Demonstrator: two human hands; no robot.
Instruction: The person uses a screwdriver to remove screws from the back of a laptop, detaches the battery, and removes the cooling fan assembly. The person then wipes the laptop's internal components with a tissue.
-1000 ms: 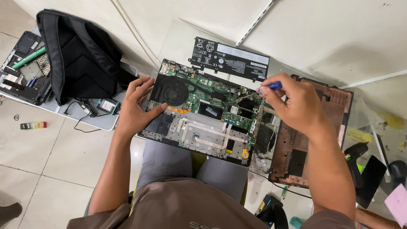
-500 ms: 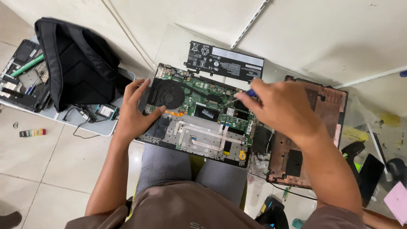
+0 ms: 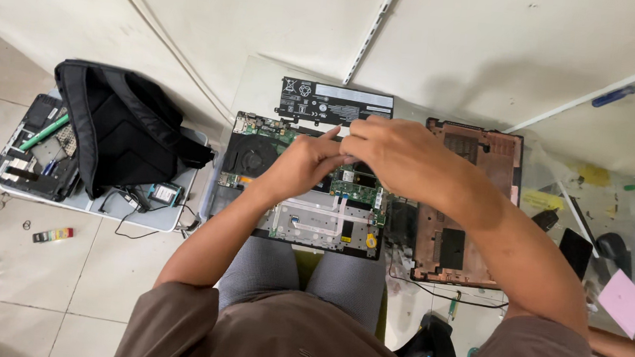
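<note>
An opened laptop base lies across my knees, its green board and black fan bared. My left hand and my right hand meet over the middle of the board, fingertips touching. The left index finger sticks out towards the black battery pack lying just beyond the base. The fingers of my right hand are curled, and what they hold is hidden. A reddish-brown bottom cover lies inside up to the right of the base.
At the left, a black backpack lies on a grey board beside another stripped laptop part. A small coloured strip lies on the tiled floor. Dark parts and a pink paper are at the right, where another person's arm shows.
My left hand has left the fan side of the base and moved right to meet my right hand. The blue-tipped tool seen in the right hand is no longer visible.
</note>
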